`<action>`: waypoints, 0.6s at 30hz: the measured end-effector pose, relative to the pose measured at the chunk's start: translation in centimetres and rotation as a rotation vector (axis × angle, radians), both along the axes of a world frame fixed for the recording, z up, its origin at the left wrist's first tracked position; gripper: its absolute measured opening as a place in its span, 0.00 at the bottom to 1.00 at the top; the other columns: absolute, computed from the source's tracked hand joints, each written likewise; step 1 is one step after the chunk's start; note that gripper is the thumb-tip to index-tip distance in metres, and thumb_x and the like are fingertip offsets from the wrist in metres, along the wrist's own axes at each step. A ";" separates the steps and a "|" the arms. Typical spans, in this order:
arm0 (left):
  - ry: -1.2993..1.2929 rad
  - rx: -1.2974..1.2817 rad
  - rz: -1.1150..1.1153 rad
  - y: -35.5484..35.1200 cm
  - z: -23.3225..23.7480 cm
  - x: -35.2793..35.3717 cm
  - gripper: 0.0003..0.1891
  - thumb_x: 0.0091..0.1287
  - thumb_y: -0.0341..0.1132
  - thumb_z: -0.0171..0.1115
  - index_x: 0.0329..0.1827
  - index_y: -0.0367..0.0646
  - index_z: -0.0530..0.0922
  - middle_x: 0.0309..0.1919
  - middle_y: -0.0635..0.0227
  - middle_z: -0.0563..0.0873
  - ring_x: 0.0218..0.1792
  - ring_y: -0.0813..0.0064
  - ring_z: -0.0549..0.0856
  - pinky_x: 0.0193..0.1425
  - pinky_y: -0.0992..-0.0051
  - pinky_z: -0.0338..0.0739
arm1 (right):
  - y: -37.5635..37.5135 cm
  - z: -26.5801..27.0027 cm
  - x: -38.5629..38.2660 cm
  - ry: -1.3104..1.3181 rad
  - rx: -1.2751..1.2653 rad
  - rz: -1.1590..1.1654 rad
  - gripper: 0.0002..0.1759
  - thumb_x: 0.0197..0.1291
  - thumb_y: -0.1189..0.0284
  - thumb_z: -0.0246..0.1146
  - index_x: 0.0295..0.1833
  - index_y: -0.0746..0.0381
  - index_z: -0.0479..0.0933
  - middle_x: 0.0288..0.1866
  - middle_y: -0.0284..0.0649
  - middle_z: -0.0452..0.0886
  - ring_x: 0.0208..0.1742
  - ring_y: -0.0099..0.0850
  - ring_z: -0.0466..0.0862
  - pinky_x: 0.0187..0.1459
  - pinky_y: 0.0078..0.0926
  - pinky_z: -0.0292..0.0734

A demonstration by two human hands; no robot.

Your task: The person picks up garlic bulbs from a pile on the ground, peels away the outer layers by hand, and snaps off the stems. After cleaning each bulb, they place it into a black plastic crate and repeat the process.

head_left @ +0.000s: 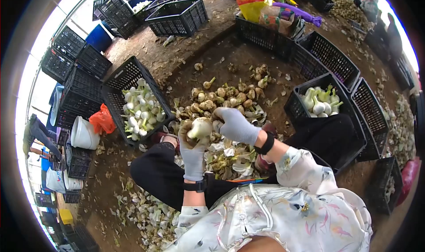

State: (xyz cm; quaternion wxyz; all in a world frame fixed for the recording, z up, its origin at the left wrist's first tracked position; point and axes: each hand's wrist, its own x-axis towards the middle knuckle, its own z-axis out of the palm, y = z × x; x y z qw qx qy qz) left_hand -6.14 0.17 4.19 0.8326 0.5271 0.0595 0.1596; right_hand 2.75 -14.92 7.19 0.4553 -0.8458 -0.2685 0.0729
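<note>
My left hand (193, 148), in a grey work glove, is wrapped round a large whitish garlic bulb (200, 128) with its outer skin partly off. Close beside the bulb, my right hand (235, 124), gloved too, has its fingers curled in. What those fingers hold, if anything, is hidden. Just beyond both hands lies a heap of brown, unpeeled garlic bulbs (226, 95) on the dirt floor. Loose garlic skins (239, 157) cover the ground beneath my hands, between my legs.
To the left, a black crate (116, 94) holds cleaned white bulbs (142, 109). A smaller black crate (294, 105) with larger white bulbs (319, 101) stands at the right. Beyond are more crates, a yellow bag (253, 5) and a white bucket (84, 134) with a red plastic bag (102, 119).
</note>
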 end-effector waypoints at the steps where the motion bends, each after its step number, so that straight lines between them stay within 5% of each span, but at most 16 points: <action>1: -0.043 -0.005 0.054 -0.3 -0.3 0.1 0.25 0.60 0.20 0.68 0.61 0.43 0.71 0.53 0.64 0.80 0.52 0.71 0.83 0.55 0.72 0.82 | 0.2 0.0 -0.6 0.038 0.005 0.013 0.12 0.57 0.73 0.62 0.44 0.70 0.78 0.43 0.56 0.82 0.47 0.53 0.82 0.48 0.42 0.77; 4: 0.049 -0.009 0.254 -0.7 -0.7 0.3 0.18 0.65 0.24 0.66 0.57 0.41 0.74 0.52 0.63 0.82 0.52 0.70 0.83 0.56 0.71 0.81 | 0.9 -1.1 -1.9 -0.057 0.064 -0.073 0.11 0.56 0.71 0.60 0.39 0.69 0.76 0.42 0.56 0.80 0.48 0.54 0.80 0.51 0.45 0.76; 8: -0.087 -0.260 0.034 0.3 0.0 -0.1 0.14 0.73 0.37 0.60 0.58 0.42 0.76 0.56 0.63 0.82 0.58 0.63 0.81 0.63 0.61 0.79 | -0.2 -4.9 0.9 -0.038 -0.098 -0.340 0.10 0.60 0.70 0.57 0.38 0.67 0.77 0.41 0.56 0.80 0.47 0.53 0.81 0.50 0.45 0.76; 11: -0.115 -0.492 -0.001 0.7 0.6 0.2 0.19 0.73 0.43 0.57 0.62 0.44 0.74 0.60 0.61 0.81 0.63 0.59 0.78 0.71 0.50 0.70 | -2.2 -7.7 1.7 0.022 -0.302 -0.284 0.14 0.61 0.68 0.56 0.45 0.66 0.79 0.44 0.57 0.82 0.49 0.53 0.82 0.52 0.44 0.77; 13: -0.123 -0.657 -0.011 0.7 0.5 0.3 0.19 0.73 0.44 0.57 0.62 0.47 0.75 0.61 0.58 0.80 0.64 0.56 0.77 0.73 0.45 0.65 | -2.9 -10.1 1.4 0.286 -0.516 0.110 0.19 0.61 0.65 0.57 0.53 0.63 0.80 0.47 0.57 0.83 0.49 0.52 0.83 0.52 0.43 0.77; 14: -0.118 -0.666 -0.020 1.0 -0.2 0.5 0.19 0.73 0.44 0.57 0.62 0.47 0.75 0.61 0.58 0.80 0.64 0.56 0.77 0.73 0.45 0.65 | -2.7 -11.5 0.6 0.197 -0.331 0.010 0.22 0.60 0.64 0.59 0.59 0.60 0.79 0.49 0.57 0.84 0.50 0.52 0.84 0.53 0.42 0.79; 16: -0.133 -0.675 -0.005 1.1 -1.3 0.9 0.16 0.74 0.44 0.55 0.59 0.46 0.77 0.59 0.58 0.81 0.63 0.57 0.78 0.72 0.49 0.68 | -1.6 -11.8 -0.4 0.424 -0.105 -0.175 0.21 0.60 0.63 0.60 0.55 0.63 0.80 0.49 0.55 0.84 0.50 0.52 0.83 0.53 0.42 0.78; 18: -0.107 -0.740 0.014 1.1 -2.3 1.3 0.16 0.74 0.46 0.55 0.55 0.46 0.79 0.55 0.59 0.83 0.60 0.59 0.80 0.67 0.53 0.74 | -0.6 -13.7 -0.8 0.510 0.009 -0.270 0.20 0.60 0.71 0.64 0.57 0.65 0.79 0.42 0.55 0.85 0.45 0.43 0.86 0.44 0.33 0.77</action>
